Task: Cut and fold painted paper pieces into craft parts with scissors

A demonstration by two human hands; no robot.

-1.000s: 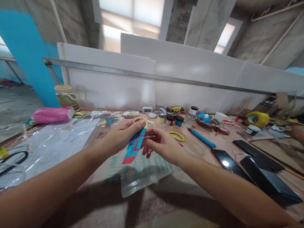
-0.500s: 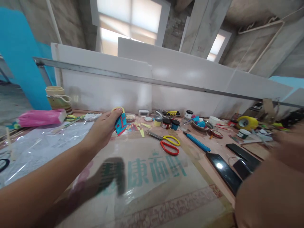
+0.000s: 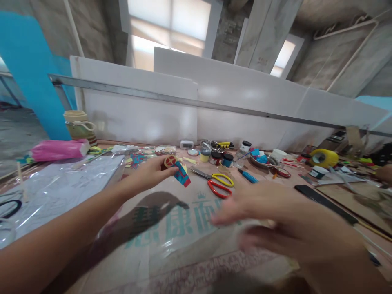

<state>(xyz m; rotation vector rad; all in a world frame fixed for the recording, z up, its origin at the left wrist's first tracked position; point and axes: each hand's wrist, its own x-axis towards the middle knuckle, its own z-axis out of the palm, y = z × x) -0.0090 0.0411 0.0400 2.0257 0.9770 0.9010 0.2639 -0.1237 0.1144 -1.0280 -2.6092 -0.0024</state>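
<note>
A small painted piece (image 3: 183, 176), blue and red with a round cream-and-red top, is pinched in my left hand (image 3: 153, 173), raised over the plastic-covered table. My right hand (image 3: 269, 216) is blurred by motion in the right foreground, its fingers apart and reaching left, with nothing seen in them. Between and beyond the hands lie scissors (image 3: 214, 179) with one yellow and one red handle. A blue pen-like tool (image 3: 249, 176) is behind my right hand. Small paint jars (image 3: 216, 158) stand behind the scissors.
A pink packet (image 3: 59, 150) and a cup (image 3: 79, 127) stand at the left, near plastic-covered papers (image 3: 70, 183). Toward the right are a metal bowl (image 3: 263, 162), yellow tape (image 3: 324, 157) and a black bar-like object (image 3: 321, 202). A white panel (image 3: 232, 122) rises behind.
My left hand has moved right with the painted piece, which is turned to show its round top. My right hand has swung in leftward from the right edge and covers the dark phone-like object.
</note>
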